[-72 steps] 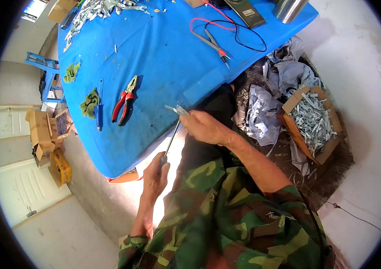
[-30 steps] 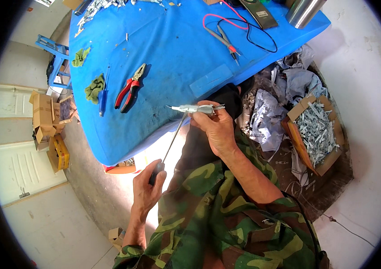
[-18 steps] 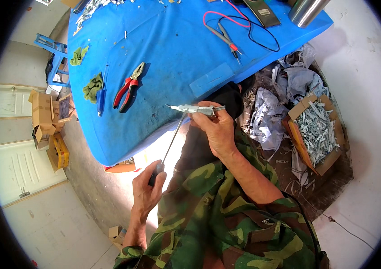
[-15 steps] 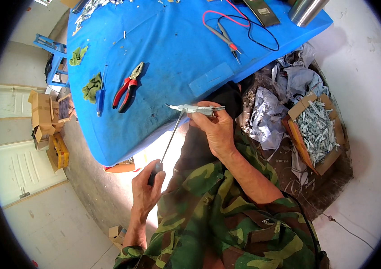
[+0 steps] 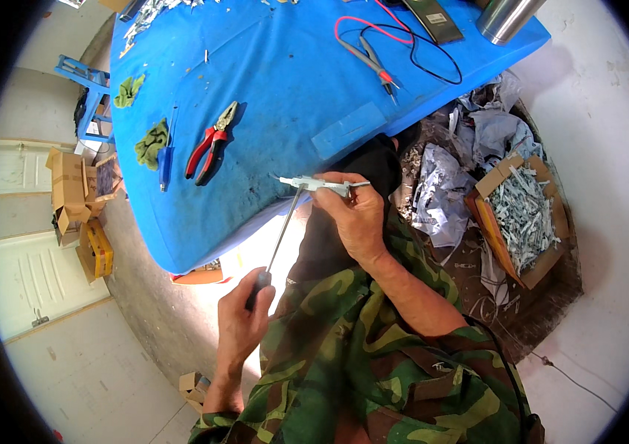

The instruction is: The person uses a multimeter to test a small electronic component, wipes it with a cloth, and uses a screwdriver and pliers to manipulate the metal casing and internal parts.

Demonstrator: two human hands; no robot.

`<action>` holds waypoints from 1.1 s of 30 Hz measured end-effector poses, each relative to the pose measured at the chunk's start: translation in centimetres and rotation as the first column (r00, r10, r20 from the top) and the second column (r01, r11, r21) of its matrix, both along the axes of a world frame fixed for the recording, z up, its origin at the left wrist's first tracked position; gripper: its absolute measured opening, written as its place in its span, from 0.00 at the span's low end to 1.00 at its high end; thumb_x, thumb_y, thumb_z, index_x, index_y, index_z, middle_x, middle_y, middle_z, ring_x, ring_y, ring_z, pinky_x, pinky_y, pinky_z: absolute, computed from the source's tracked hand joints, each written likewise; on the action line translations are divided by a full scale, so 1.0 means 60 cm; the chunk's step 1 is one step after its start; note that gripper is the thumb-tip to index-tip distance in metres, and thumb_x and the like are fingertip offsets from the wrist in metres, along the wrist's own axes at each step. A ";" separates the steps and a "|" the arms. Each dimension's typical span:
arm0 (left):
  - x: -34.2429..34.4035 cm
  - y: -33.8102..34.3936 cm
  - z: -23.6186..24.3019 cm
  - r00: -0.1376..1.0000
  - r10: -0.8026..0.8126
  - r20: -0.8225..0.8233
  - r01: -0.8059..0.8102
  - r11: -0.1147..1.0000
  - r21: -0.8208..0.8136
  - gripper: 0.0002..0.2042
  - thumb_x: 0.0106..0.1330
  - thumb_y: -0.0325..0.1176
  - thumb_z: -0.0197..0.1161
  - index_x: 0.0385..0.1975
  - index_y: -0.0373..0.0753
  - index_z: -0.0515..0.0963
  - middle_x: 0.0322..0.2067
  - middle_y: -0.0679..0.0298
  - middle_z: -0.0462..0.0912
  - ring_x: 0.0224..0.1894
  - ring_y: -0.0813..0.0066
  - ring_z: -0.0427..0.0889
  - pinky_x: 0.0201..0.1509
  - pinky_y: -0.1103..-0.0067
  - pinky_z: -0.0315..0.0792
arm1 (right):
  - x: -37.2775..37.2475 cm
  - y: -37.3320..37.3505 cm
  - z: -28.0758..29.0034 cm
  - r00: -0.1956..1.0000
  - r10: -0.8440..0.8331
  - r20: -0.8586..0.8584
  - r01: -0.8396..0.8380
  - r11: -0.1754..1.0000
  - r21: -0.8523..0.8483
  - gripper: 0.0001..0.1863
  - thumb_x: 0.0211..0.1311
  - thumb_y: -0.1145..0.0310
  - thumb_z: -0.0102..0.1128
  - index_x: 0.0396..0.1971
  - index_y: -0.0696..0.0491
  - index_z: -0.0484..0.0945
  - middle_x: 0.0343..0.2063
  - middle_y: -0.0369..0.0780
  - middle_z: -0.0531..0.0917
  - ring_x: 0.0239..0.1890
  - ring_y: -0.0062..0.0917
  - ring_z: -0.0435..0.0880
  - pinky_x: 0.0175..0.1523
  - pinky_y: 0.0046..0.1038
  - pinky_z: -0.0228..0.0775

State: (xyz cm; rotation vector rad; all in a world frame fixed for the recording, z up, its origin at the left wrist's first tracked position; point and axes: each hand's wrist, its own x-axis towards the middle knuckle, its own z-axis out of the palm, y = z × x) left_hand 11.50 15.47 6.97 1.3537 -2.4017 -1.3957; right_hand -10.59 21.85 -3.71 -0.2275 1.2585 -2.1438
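Note:
My left hand [image 5: 244, 314] grips the dark handle of a long screwdriver [image 5: 281, 238], whose tip reaches up to the underside of a narrow white and grey part [image 5: 303, 182]. My right hand [image 5: 351, 222] pinches that part near its right end, just off the near edge of the blue-covered table [image 5: 263, 118]; what the part is I cannot make out. On the cloth lie red-and-black pliers [image 5: 209, 148], a blue-handled slim tool [image 5: 166, 166] and green rags [image 5: 152, 144].
Test leads [image 5: 374, 63], a steel flask [image 5: 503, 18] and a heap of scraps [image 5: 148, 22] sit on the table. Right of me are crumpled sheeting [image 5: 436, 203] and a carton of shredded pieces [image 5: 522, 214]. Cartons [image 5: 70, 200] and a blue stool [image 5: 89, 85] stand left.
Since the earliest frame my right hand has moved right and turned, bringing the part nearly horizontal. My left hand has shifted slightly left and down with the screwdriver; lately both move little.

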 end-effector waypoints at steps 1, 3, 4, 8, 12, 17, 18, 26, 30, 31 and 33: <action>0.001 -0.006 0.008 1.000 -0.003 0.011 0.003 1.000 0.022 0.15 0.74 0.32 0.65 0.55 0.32 0.80 0.28 0.62 0.82 0.30 0.78 0.79 0.37 0.79 0.76 | -0.001 0.000 0.000 1.000 0.003 0.009 -0.003 1.000 -0.014 0.12 0.69 0.78 0.68 0.49 0.61 0.81 0.40 0.37 0.87 0.40 0.14 0.83 0.44 0.17 0.76; -0.004 -0.028 0.036 0.996 -0.033 0.082 0.026 0.996 0.088 0.15 0.76 0.35 0.62 0.56 0.31 0.80 0.27 0.63 0.80 0.29 0.79 0.77 0.37 0.79 0.75 | -0.003 0.004 -0.003 1.000 0.014 -0.027 -0.014 1.000 -0.005 0.11 0.69 0.78 0.67 0.49 0.61 0.80 0.40 0.37 0.87 0.40 0.14 0.83 0.44 0.17 0.76; -0.005 -0.038 0.047 0.993 -0.031 0.113 0.018 0.994 0.108 0.16 0.75 0.34 0.64 0.56 0.32 0.80 0.28 0.62 0.83 0.29 0.76 0.79 0.38 0.78 0.76 | -0.004 0.006 -0.004 0.999 0.020 -0.047 -0.020 1.000 0.000 0.11 0.69 0.79 0.67 0.49 0.61 0.80 0.41 0.37 0.86 0.40 0.14 0.83 0.44 0.17 0.76; -0.018 -0.063 0.074 0.984 -0.143 0.104 0.158 0.975 -0.159 0.13 0.69 0.29 0.69 0.51 0.34 0.81 0.38 0.56 0.91 0.36 0.64 0.90 0.43 0.73 0.81 | -0.007 0.010 0.008 0.985 0.062 -0.160 -0.046 0.994 0.100 0.11 0.69 0.78 0.67 0.49 0.61 0.80 0.40 0.37 0.86 0.39 0.14 0.81 0.44 0.18 0.75; -0.043 -0.085 0.121 0.943 -0.260 0.208 0.321 0.875 -0.363 0.12 0.63 0.28 0.74 0.44 0.36 0.81 0.39 0.53 0.89 0.36 0.54 0.90 0.40 0.68 0.82 | -0.007 0.012 0.008 0.981 0.069 -0.183 -0.045 0.990 0.130 0.11 0.69 0.76 0.67 0.48 0.61 0.80 0.39 0.36 0.86 0.38 0.12 0.79 0.44 0.18 0.73; -0.056 -0.097 0.139 0.919 -0.305 0.251 0.390 0.799 -0.458 0.16 0.60 0.29 0.76 0.46 0.36 0.82 0.36 0.53 0.88 0.35 0.56 0.89 0.38 0.69 0.81 | -0.010 0.012 0.010 0.983 0.053 -0.177 -0.031 0.991 0.128 0.11 0.68 0.76 0.67 0.48 0.62 0.80 0.38 0.38 0.86 0.37 0.14 0.81 0.43 0.19 0.75; -0.059 -0.095 0.140 0.917 -0.302 0.260 0.392 0.803 -0.448 0.16 0.59 0.27 0.76 0.46 0.35 0.82 0.37 0.52 0.88 0.35 0.59 0.90 0.38 0.70 0.81 | -0.012 0.009 0.006 0.990 0.041 -0.132 -0.027 0.994 0.105 0.11 0.68 0.76 0.67 0.48 0.62 0.80 0.38 0.38 0.86 0.36 0.14 0.82 0.42 0.19 0.76; -0.044 -0.037 0.081 0.942 -0.275 0.190 0.333 0.827 -0.453 0.19 0.60 0.27 0.74 0.50 0.36 0.78 0.40 0.53 0.86 0.40 0.52 0.88 0.43 0.65 0.81 | -0.010 0.002 0.012 1.000 -0.002 -0.005 0.002 0.997 0.078 0.12 0.68 0.76 0.68 0.47 0.62 0.79 0.36 0.39 0.86 0.35 0.16 0.84 0.40 0.20 0.78; -0.036 -0.029 0.074 0.934 -0.333 0.132 0.354 0.799 -0.487 0.22 0.60 0.25 0.72 0.54 0.37 0.74 0.41 0.55 0.83 0.42 0.49 0.85 0.42 0.63 0.80 | -0.007 0.004 0.011 0.999 -0.004 -0.043 0.007 0.996 0.085 0.13 0.68 0.76 0.68 0.48 0.62 0.78 0.35 0.39 0.86 0.35 0.17 0.84 0.40 0.21 0.78; -0.034 -0.030 0.072 0.938 -0.326 0.120 0.341 0.795 -0.502 0.22 0.60 0.25 0.72 0.54 0.37 0.74 0.42 0.55 0.83 0.43 0.49 0.85 0.43 0.63 0.80 | -0.007 0.004 0.011 0.999 -0.009 -0.040 0.013 0.996 0.086 0.13 0.68 0.75 0.68 0.48 0.62 0.77 0.35 0.39 0.86 0.35 0.17 0.84 0.40 0.21 0.78; -0.035 -0.027 0.077 0.938 -0.315 0.147 0.344 0.774 -0.532 0.21 0.61 0.23 0.72 0.54 0.35 0.76 0.44 0.54 0.83 0.46 0.50 0.85 0.46 0.63 0.80 | -0.006 0.003 0.006 0.999 -0.009 -0.042 0.013 0.994 0.104 0.14 0.68 0.75 0.68 0.49 0.63 0.77 0.35 0.39 0.86 0.35 0.17 0.85 0.41 0.21 0.78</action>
